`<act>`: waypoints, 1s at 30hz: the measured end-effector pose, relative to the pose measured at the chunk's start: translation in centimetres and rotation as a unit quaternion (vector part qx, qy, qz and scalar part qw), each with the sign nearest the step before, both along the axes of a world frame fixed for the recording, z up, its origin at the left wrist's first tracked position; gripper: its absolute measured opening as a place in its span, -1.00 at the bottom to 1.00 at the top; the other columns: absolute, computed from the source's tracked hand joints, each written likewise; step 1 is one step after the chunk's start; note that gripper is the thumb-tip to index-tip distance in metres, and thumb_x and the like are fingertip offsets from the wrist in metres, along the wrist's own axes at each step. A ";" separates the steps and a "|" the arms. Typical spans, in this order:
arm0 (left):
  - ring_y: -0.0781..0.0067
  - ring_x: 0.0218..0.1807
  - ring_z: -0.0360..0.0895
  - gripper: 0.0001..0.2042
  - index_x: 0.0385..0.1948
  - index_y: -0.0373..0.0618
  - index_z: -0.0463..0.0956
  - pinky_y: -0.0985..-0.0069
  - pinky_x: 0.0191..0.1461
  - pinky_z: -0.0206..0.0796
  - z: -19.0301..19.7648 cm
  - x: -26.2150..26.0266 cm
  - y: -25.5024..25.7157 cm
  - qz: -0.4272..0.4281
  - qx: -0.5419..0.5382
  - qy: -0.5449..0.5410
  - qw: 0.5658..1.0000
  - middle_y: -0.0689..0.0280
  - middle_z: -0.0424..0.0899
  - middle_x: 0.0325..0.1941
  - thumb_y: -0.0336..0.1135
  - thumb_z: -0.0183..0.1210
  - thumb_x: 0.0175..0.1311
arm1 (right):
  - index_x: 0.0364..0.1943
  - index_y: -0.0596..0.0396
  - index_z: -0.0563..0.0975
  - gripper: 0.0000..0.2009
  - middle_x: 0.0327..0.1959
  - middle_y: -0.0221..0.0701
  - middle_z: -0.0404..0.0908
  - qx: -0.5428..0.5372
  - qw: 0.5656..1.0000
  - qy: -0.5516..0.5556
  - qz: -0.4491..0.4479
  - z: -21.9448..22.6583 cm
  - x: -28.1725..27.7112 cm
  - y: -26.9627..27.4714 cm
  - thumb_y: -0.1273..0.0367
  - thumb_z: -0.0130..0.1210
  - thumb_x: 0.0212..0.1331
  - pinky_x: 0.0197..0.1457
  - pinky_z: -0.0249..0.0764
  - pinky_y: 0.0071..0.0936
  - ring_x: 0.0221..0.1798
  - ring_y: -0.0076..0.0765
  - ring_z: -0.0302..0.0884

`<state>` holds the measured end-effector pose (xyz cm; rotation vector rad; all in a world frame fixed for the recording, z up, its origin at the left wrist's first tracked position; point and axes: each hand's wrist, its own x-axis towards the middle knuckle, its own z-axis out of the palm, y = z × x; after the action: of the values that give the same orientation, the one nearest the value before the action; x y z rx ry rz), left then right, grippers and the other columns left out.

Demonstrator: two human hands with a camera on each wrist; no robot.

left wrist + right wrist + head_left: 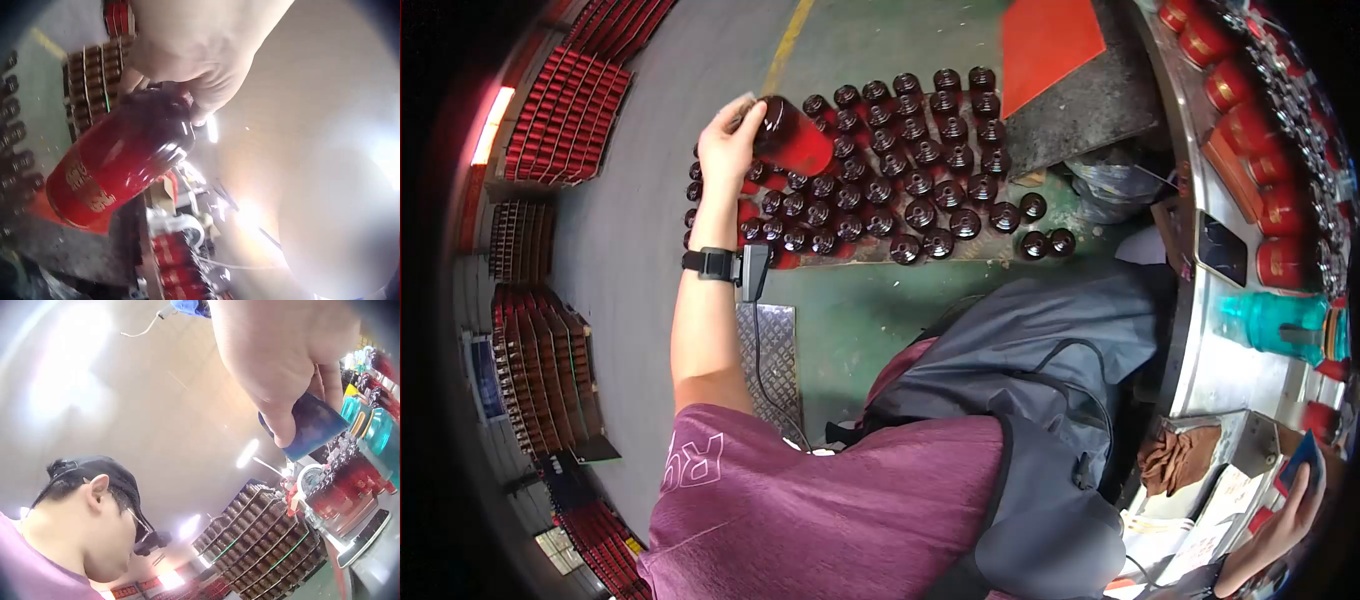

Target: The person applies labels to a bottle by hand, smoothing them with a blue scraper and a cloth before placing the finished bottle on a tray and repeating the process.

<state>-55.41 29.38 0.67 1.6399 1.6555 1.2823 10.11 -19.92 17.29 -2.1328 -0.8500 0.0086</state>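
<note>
My left hand (728, 145) holds a red glass bottle (802, 146) by its narrow dark end, out over rows of similar bottles. In the left wrist view the bottle (119, 164) tilts, its broad base down to the left, with gold lettering on its side. Fingers and thumb of the left hand (197, 62) close round its neck. At the far lower right, my right hand (1280, 530) pinches a flat blue piece (1303, 468) above the bench. The right wrist view shows this blue piece (314, 428) between thumb and fingers; its exact kind I cannot tell.
Dark-topped bottles (920, 183) stand in many rows on a low platform. On the metal bench (1200, 345) at right are red bottles (1280, 262), a teal container (1280, 325), a phone (1222, 248) and a brown cloth (1178, 460). Stacked bottle racks (550, 370) line the left.
</note>
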 end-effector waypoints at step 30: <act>0.24 -0.08 0.70 -0.61 -0.05 0.00 0.69 0.34 0.05 0.47 -23.1 -29.5 8.2 0.377 -0.230 0.322 0.838 0.23 0.71 0.00 -0.03 0.38 0.13 | 0.12 0.22 0.55 -0.65 0.00 -0.36 0.62 -0.186 0.982 -0.025 0.024 -2.1 -6.4 14.2 0.30 0.15 0.36 0.16 0.38 -0.52 0.02 -0.46 0.50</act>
<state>-84.92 37.60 -22.39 1.1863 2.9413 0.4809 3.68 -5.74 15.17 -2.4682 -0.9905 0.1513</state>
